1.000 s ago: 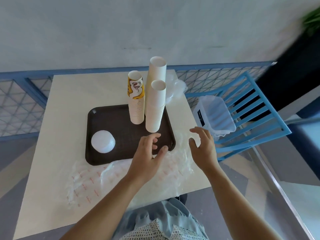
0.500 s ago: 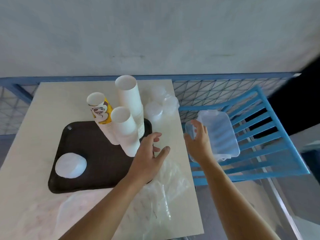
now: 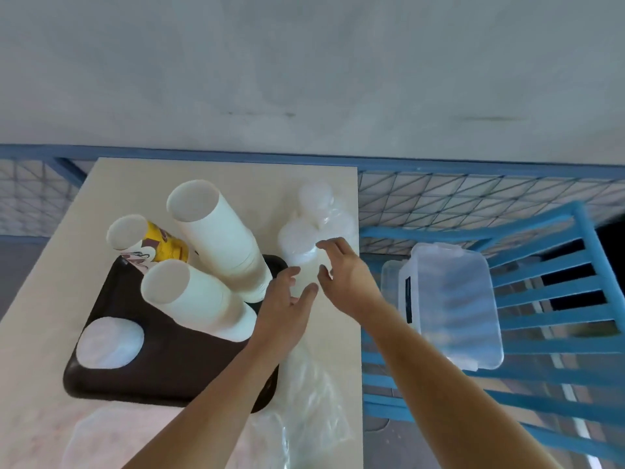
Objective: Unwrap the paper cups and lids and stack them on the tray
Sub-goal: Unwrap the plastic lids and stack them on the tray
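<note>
A dark brown tray (image 3: pixel 111 384) lies on the pale table. On it stand two tall stacks of white paper cups (image 3: pixel 216 231) (image 3: pixel 196 302) and a stack of yellow printed cups (image 3: pixel 148 242). A small stack of white lids (image 3: pixel 110 341) sits on the tray's left. Right of the tray lies a clear plastic bag of lids (image 3: pixel 314 228), still wrapped. My left hand (image 3: pixel 287 309) hovers at the bag's near end with fingers spread, holding nothing. My right hand (image 3: pixel 345 272) reaches over the bag with fingers loosely open, about touching the plastic.
Empty crumpled plastic wrappers (image 3: pixel 304 401) lie on the table's near edge. A blue slatted chair (image 3: pixel 554 299) to the right carries a clear plastic container (image 3: pixel 449 306). A blue mesh railing (image 3: pixel 473 194) runs behind the table (image 3: pixel 61 265), below a grey wall.
The view has swung right and closer. Both hands moved forward from the near wrappers toward the wrapped lid bag; the right hand came back left from the chair's container.
</note>
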`<state>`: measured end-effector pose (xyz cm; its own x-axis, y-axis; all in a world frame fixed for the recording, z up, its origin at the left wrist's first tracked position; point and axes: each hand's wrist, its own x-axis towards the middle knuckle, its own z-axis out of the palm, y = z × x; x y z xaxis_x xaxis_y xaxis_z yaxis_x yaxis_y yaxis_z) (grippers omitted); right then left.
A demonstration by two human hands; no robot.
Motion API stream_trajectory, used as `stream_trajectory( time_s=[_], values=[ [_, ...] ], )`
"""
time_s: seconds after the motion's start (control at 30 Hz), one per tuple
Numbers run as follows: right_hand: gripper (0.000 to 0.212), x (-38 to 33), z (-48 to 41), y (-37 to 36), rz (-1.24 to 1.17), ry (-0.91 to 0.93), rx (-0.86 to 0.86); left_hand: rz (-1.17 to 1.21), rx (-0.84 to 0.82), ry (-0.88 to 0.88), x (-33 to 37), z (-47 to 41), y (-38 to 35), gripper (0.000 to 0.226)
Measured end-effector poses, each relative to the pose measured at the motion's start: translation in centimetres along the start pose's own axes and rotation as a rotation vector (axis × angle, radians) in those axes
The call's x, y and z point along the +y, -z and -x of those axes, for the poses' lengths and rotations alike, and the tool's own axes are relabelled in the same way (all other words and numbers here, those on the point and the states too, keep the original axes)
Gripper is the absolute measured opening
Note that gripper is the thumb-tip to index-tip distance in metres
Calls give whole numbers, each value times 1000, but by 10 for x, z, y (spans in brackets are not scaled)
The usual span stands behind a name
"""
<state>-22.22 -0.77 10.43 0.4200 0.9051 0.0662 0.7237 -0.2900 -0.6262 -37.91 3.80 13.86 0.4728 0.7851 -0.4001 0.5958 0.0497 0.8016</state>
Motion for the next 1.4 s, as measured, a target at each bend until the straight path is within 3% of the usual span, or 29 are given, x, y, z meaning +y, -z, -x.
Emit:
stream_trajectory(
  time_s=[0.13,0.27,0.57,0.7,1.1,1.2,1.33,1.4],
  values=[
    [69,-1,-35,-33,244,-9,-224,-193,32,-14,-12,-6,-6,54],
    [91,4,-58,-52,477,75,-302,-230,27,1,-25,-6,-12,56],
    [61,10,-50,-49,506,138,-314,-199,61,18,-33,-8,-4,54],
    [58,18,-37,-44,517,161,-317,-178,72,5,-29,-15,-4,52],
    [49,51,52,-17,196,281,-312,-209,32,134,-20,-32,-23,63],
    [42,56,78,-10,-72,167,-202,-282,-44,141,-22,-28,-30,56],
    [34,53,86,-12,-424,-296,144,-372,-113,114,-29,-26,-39,61],
    [34,49,82,-16,-463,-482,101,-327,-118,162,-30,-25,-42,67]
  ],
)
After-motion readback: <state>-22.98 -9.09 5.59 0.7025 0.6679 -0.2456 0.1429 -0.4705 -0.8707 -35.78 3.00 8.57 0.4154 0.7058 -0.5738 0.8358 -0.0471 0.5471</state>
